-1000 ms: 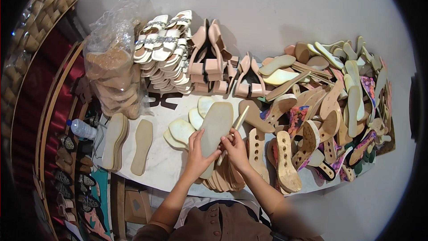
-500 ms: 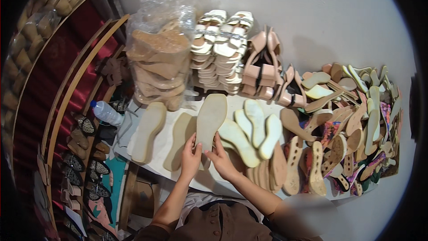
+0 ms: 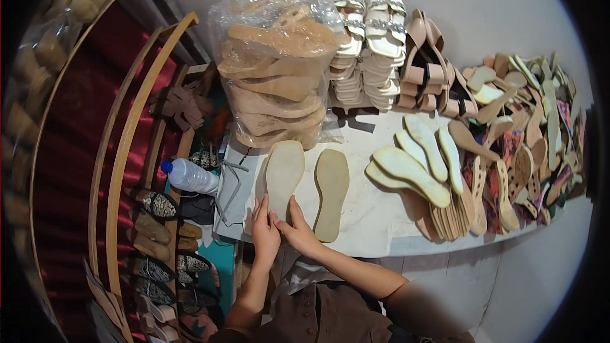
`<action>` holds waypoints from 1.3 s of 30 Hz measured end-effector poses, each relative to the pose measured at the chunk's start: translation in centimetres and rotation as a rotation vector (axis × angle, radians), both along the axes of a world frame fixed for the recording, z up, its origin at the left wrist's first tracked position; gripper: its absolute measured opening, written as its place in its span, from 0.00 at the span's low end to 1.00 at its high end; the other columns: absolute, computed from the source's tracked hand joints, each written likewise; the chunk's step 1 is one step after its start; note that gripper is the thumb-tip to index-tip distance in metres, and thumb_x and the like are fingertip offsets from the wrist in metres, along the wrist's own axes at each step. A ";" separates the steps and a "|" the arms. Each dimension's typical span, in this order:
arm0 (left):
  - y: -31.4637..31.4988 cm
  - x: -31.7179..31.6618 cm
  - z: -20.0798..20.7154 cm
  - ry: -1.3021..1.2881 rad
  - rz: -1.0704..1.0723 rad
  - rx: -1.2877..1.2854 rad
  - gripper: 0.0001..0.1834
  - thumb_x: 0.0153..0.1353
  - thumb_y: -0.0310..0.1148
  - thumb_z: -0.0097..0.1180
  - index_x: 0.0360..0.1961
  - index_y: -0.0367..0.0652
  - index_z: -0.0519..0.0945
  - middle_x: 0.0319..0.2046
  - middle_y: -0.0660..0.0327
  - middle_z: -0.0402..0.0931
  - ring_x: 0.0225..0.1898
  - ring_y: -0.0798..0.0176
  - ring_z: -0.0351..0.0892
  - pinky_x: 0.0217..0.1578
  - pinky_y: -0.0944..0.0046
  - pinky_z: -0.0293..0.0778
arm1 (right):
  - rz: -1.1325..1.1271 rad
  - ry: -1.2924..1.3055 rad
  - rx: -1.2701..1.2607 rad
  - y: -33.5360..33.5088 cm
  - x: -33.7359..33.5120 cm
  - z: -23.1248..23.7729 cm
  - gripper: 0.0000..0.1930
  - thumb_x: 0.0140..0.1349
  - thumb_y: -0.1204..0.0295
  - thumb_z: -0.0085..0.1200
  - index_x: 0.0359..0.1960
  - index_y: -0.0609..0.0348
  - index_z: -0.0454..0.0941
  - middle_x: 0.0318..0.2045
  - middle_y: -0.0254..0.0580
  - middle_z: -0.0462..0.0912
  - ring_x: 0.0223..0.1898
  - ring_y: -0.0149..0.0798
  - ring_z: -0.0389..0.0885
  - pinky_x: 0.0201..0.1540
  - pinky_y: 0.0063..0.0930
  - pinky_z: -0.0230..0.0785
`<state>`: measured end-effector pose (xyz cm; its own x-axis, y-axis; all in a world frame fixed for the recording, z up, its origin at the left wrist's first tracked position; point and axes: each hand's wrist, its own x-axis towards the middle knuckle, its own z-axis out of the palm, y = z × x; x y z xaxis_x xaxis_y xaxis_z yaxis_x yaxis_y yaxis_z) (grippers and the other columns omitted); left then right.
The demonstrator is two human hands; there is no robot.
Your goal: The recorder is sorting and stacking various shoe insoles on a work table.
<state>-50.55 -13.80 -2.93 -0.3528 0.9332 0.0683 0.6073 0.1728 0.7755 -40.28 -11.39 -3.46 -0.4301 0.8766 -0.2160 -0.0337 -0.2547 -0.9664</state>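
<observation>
A pale beige shoe sole (image 3: pixel 284 168) lies in front of me at the left part of the table, toe end pointing away. My left hand (image 3: pixel 264 232) grips its near end from the left, fingers along the edge. From the right, my right hand (image 3: pixel 297 230) closes on the same end, its thumb beside the left hand. Whether the sole rests fully on the surface below cannot be made out. A second beige sole (image 3: pixel 332 195) lies flat just right of my hands.
A plastic bag of tan wedge soles (image 3: pixel 279 82) stands behind the held sole. Stacked white sandals (image 3: pixel 384 44), pink heeled shoes (image 3: pixel 422 57) and pale soles (image 3: pixel 413 171) sit rightward, near a heap of mixed soles (image 3: pixel 527 140). A water bottle (image 3: pixel 190 176) and shoe shelves are left.
My hands have carried the held sole left, over the place of the leftmost sole, which no longer shows separately. My view has shifted left, so the table's contents appear farther right.
</observation>
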 end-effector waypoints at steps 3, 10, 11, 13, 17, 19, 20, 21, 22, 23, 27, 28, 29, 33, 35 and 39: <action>0.4 -1.3 -1.1 -0.033 -0.055 0.035 0.22 0.60 0.26 0.43 0.57 0.36 0.62 0.54 0.41 0.62 0.59 0.44 0.58 0.56 0.58 0.57 | -0.040 -0.023 0.061 0.4 -1.1 -0.3 0.41 0.58 0.60 0.45 0.60 0.79 0.37 0.63 0.68 0.41 0.66 0.54 0.37 0.66 0.32 0.33; 1.1 -2.2 -1.9 -0.257 -0.071 -0.010 0.23 0.60 0.25 0.44 0.57 0.35 0.61 0.55 0.42 0.62 0.58 0.47 0.61 0.55 0.59 0.59 | -0.074 -0.183 0.034 0.6 -2.0 -0.3 0.40 0.59 0.58 0.45 0.62 0.74 0.39 0.63 0.69 0.38 0.66 0.55 0.34 0.65 0.33 0.32; 1.0 -2.2 -1.9 -0.295 -0.078 -0.014 0.23 0.60 0.25 0.44 0.57 0.34 0.61 0.55 0.42 0.62 0.57 0.47 0.62 0.55 0.59 0.59 | -0.060 -0.206 0.021 0.5 -2.0 -0.4 0.40 0.59 0.58 0.44 0.62 0.74 0.39 0.62 0.70 0.37 0.66 0.56 0.34 0.65 0.35 0.32; 1.2 -3.1 -2.6 -0.206 -0.077 -0.008 0.24 0.59 0.26 0.45 0.57 0.34 0.61 0.55 0.43 0.62 0.57 0.48 0.62 0.55 0.59 0.59 | -0.083 -0.234 0.051 0.7 -1.6 -0.7 0.39 0.60 0.57 0.43 0.62 0.72 0.39 0.63 0.67 0.38 0.67 0.54 0.34 0.65 0.35 0.33; 4.5 -4.0 -1.3 -0.368 -0.053 0.006 0.24 0.63 0.33 0.42 0.58 0.33 0.60 0.56 0.48 0.62 0.58 0.55 0.61 0.57 0.62 0.57 | -0.289 -0.058 0.000 3.7 0.3 -2.3 0.37 0.63 0.52 0.39 0.64 0.65 0.39 0.65 0.55 0.40 0.67 0.46 0.36 0.65 0.35 0.34; 7.4 -4.6 -0.8 -0.507 -0.063 -0.037 0.24 0.65 0.36 0.40 0.58 0.34 0.60 0.57 0.50 0.61 0.58 0.57 0.60 0.58 0.63 0.55 | -0.375 0.125 -0.072 6.5 0.9 -3.2 0.36 0.64 0.51 0.35 0.64 0.63 0.39 0.66 0.51 0.40 0.67 0.43 0.36 0.65 0.34 0.33; 8.9 -5.4 -1.8 -0.700 -0.059 -0.067 0.25 0.66 0.40 0.36 0.59 0.35 0.59 0.58 0.52 0.60 0.59 0.59 0.59 0.58 0.64 0.54 | -0.447 0.314 -0.140 7.6 0.5 -3.6 0.36 0.65 0.50 0.31 0.65 0.62 0.38 0.66 0.46 0.40 0.67 0.40 0.36 0.66 0.32 0.33; 10.0 -5.8 -2.7 -0.894 -0.062 -0.101 0.26 0.67 0.43 0.33 0.60 0.35 0.58 0.58 0.53 0.59 0.60 0.61 0.58 0.59 0.65 0.53 | -0.447 0.317 -0.140 8.5 0.1 -4.3 0.36 0.65 0.50 0.31 0.65 0.62 0.38 0.66 0.46 0.40 0.67 0.40 0.36 0.66 0.32 0.33; 10.9 -5.4 -3.1 -0.894 -0.070 -0.103 0.26 0.67 0.43 0.33 0.60 0.35 0.58 0.58 0.53 0.59 0.60 0.61 0.58 0.59 0.65 0.53 | -0.447 0.351 -0.145 9.5 -0.4 -4.5 0.35 0.65 0.49 0.28 0.65 0.60 0.37 0.66 0.45 0.39 0.67 0.39 0.36 0.66 0.30 0.32; 11.4 -4.9 -3.6 -0.960 -0.138 -0.130 0.27 0.67 0.44 0.31 0.60 0.36 0.57 0.59 0.54 0.58 0.60 0.61 0.57 0.59 0.65 0.53 | -0.446 0.384 -0.149 10.0 -0.9 -4.8 0.34 0.66 0.49 0.25 0.65 0.59 0.36 0.66 0.44 0.38 0.67 0.39 0.35 0.66 0.29 0.30; 11.5 -4.5 -3.9 -0.950 -0.240 -0.153 0.29 0.67 0.49 0.25 0.61 0.40 0.57 0.57 0.57 0.61 0.56 0.63 0.62 0.57 0.65 0.58 | -0.344 0.334 -0.028 10.1 -2.0 -4.1 0.33 0.66 0.50 0.21 0.65 0.58 0.34 0.67 0.43 0.34 0.68 0.38 0.32 0.66 0.27 0.26; 11.6 -4.7 -3.9 -1.012 -0.266 -0.129 0.30 0.67 0.50 0.24 0.61 0.40 0.57 0.57 0.57 0.60 0.57 0.63 0.62 0.57 0.64 0.57 | -0.345 0.331 -0.029 10.1 -1.6 -4.1 0.33 0.66 0.50 0.21 0.65 0.58 0.34 0.67 0.43 0.34 0.68 0.38 0.32 0.66 0.27 0.26; 11.6 -5.0 -3.9 -1.014 -0.265 -0.130 0.30 0.67 0.50 0.24 0.61 0.40 0.57 0.57 0.57 0.60 0.57 0.63 0.62 0.57 0.64 0.57 | -0.352 0.353 -0.050 10.1 -1.3 -4.1 0.33 0.66 0.49 0.21 0.65 0.59 0.34 0.67 0.43 0.34 0.68 0.38 0.32 0.66 0.27 0.26; 11.2 -4.9 -4.4 -0.945 -0.169 -0.129 0.32 0.67 0.51 0.21 0.61 0.38 0.56 0.59 0.56 0.58 0.60 0.61 0.58 0.59 0.64 0.53 | -0.499 0.424 -0.156 10.0 -1.3 -5.6 0.34 0.66 0.49 0.21 0.65 0.60 0.35 0.67 0.44 0.36 0.67 0.38 0.33 0.66 0.28 0.27; 10.4 -5.1 -5.4 -0.919 -0.154 -0.300 0.32 0.67 0.52 0.19 0.61 0.39 0.56 0.59 0.57 0.59 0.59 0.61 0.59 0.59 0.64 0.54 | -0.472 0.586 -0.224 8.9 -3.1 -5.5 0.34 0.66 0.49 0.23 0.65 0.59 0.37 0.67 0.43 0.39 0.67 0.38 0.38 0.66 0.27 0.31; 10.2 -5.0 -5.7 -0.930 -0.192 -0.097 0.34 0.66 0.54 0.20 0.60 0.38 0.58 0.56 0.55 0.63 0.56 0.61 0.64 0.57 0.64 0.58 | -0.534 0.513 -0.193 8.3 -3.9 -5.0 0.33 0.67 0.50 0.23 0.65 0.59 0.36 0.67 0.43 0.39 0.67 0.38 0.38 0.66 0.27 0.32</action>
